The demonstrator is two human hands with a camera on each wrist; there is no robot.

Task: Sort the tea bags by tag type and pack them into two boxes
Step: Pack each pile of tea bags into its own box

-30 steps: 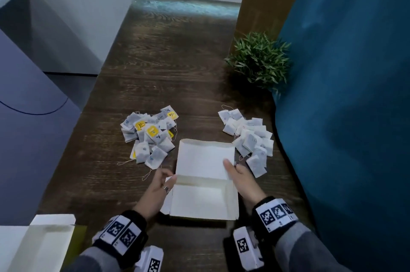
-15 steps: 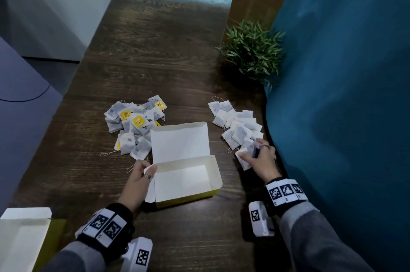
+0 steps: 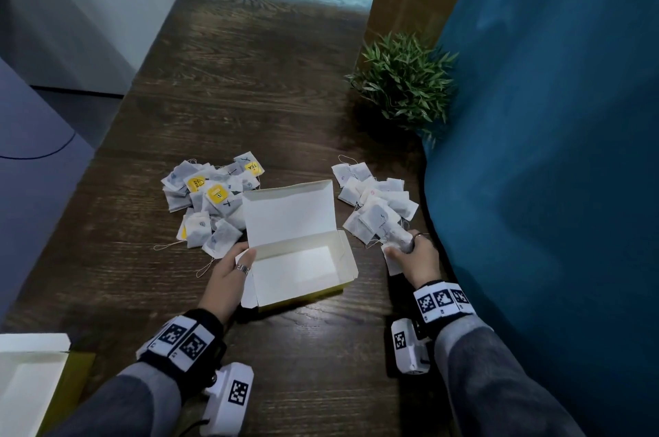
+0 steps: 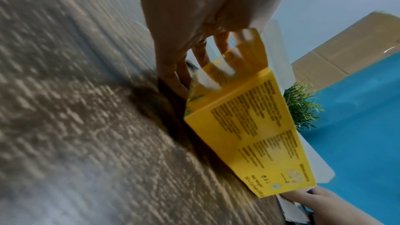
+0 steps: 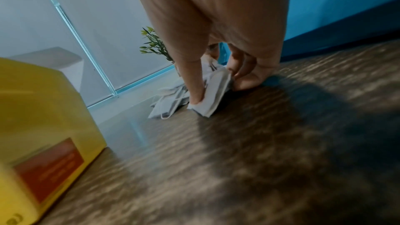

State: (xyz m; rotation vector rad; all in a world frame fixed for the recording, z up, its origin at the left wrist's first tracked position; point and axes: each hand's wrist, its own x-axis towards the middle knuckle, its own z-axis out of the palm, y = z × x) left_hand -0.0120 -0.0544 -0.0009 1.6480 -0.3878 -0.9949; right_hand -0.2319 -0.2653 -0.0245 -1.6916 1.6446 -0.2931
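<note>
On the worktop (image 3: 249, 87), the left hand (image 3: 228, 276) grips the open box (image 3: 303, 269) while the right hand (image 3: 413, 254) pinches tea bags (image 3: 392, 244) from the plain-tagged pile (image 3: 374, 201); light, limp sachets likely best gathered flat.

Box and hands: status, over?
Left hand holds open box, empty. Right hand grips tea bags from right pile. Nothing in the way.
</note>
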